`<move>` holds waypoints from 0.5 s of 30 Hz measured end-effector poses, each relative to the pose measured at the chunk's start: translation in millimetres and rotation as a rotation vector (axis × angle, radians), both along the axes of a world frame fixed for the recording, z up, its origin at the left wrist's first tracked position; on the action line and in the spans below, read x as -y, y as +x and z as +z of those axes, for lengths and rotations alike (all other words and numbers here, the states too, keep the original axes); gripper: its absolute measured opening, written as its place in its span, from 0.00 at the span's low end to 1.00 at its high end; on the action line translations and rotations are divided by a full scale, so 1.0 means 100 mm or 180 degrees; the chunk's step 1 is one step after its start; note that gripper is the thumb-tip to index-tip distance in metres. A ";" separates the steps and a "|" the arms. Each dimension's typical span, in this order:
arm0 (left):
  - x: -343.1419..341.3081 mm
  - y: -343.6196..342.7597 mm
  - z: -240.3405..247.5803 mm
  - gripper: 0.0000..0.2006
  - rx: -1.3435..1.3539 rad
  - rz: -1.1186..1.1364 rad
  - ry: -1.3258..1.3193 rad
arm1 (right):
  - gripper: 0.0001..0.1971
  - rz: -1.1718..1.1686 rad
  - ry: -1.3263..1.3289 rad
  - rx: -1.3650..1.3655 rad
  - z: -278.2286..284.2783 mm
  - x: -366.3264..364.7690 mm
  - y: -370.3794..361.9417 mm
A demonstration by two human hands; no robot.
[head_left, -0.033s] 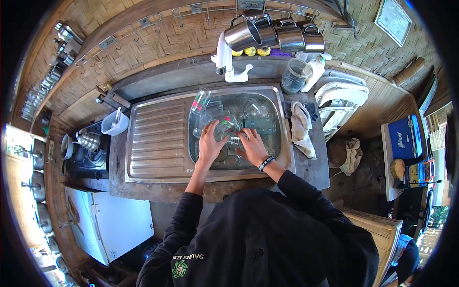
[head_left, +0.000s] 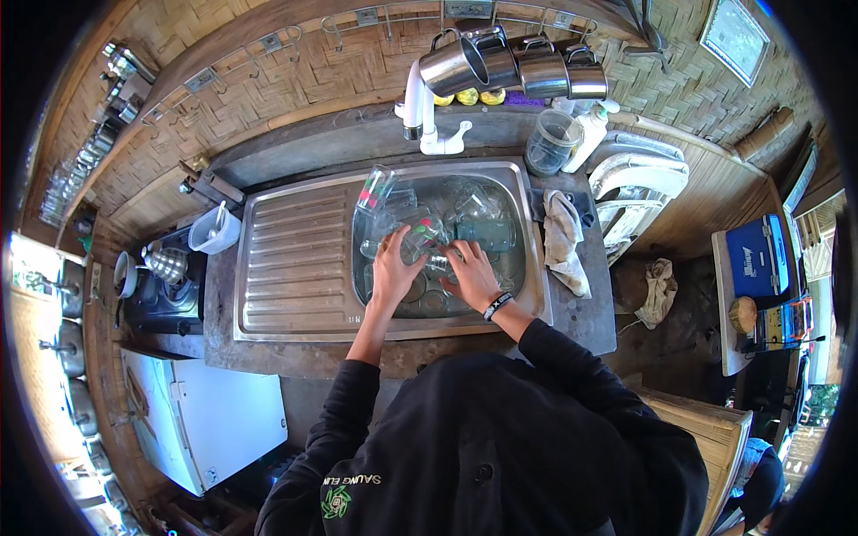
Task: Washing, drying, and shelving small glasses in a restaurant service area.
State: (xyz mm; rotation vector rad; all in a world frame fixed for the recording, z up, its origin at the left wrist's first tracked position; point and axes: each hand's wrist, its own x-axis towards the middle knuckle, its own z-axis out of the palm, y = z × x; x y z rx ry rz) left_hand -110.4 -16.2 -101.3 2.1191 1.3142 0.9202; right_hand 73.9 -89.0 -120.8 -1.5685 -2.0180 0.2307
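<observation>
My left hand (head_left: 391,270) curls over the left part of the sink basin (head_left: 527,268), its fingers and thumb around a clear drinking glass with red and green marks (head_left: 423,232). To its right, my right hand (head_left: 474,275) reaches in with fingers bent and apart. Its fingertips are close to a small clear glass piece (head_left: 437,263) between the hands; whether they touch it I cannot tell. Several clear glasses lie in the basin, among them a bluish glass container (head_left: 487,234) beyond my right hand. Another marked glass (head_left: 375,188) leans at the back left rim.
A ribbed steel drainboard (head_left: 290,259) adjoins the basin's left side. Beyond it stands a white faucet (head_left: 438,141), below hanging steel mugs (head_left: 454,67). On the right are a cloth (head_left: 563,241), a clear plastic tub (head_left: 551,143) and a white bottle (head_left: 590,134). A white bucket (head_left: 214,232) sits left.
</observation>
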 end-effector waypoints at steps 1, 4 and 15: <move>0.00 0.02 -0.01 0.31 0.0000 0.0035 -0.0085 | 0.33 -0.0019 -0.0030 0.0009 -0.01 0.01 0.00; -0.01 0.05 -0.03 0.32 -0.0002 0.0055 -0.0088 | 0.33 -0.0046 -0.0056 -0.0057 -0.03 0.01 -0.02; -0.54 -0.05 0.08 0.32 -0.0088 0.0018 0.0123 | 0.33 -0.0071 -0.0104 -0.0092 0.00 0.01 -0.05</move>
